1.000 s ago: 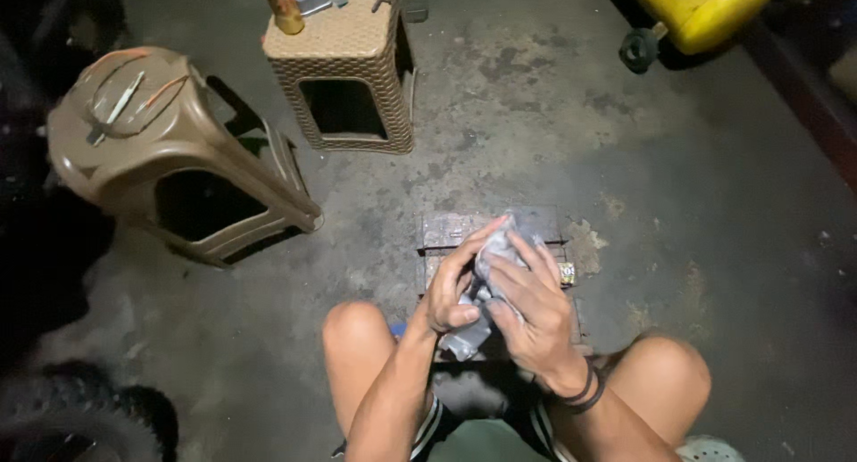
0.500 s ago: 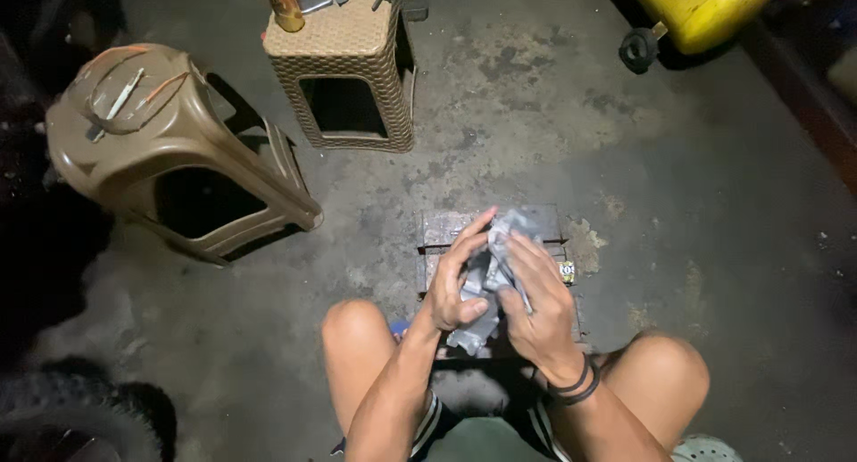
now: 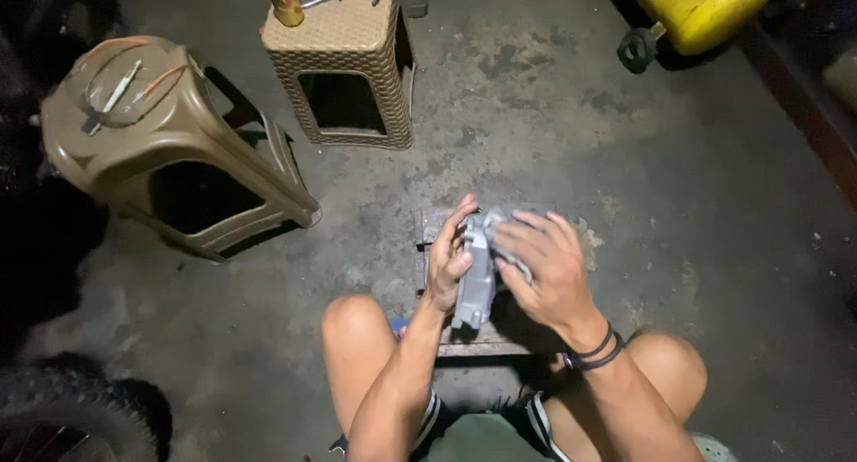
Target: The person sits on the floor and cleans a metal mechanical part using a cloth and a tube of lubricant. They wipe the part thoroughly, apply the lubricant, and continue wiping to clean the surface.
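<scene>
Workshop floor, seen from above.
Ahead of you, a brown plastic stool (image 3: 170, 149) lies tipped beside an upright wicker-pattern stool (image 3: 344, 69) bearing a can (image 3: 286, 1); a yellow tank (image 3: 701, 11) sits at upper right, a knobbly tyre (image 3: 62, 417) at lower left, on stained concrete (image 3: 553, 114).

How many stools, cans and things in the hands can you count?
Plastic stools: 2, brown one tipped, woven-look one upright
Cans: 1, on the woven stool
Grey metal parts: 1, between left hand and right hand
Total: 4
</scene>
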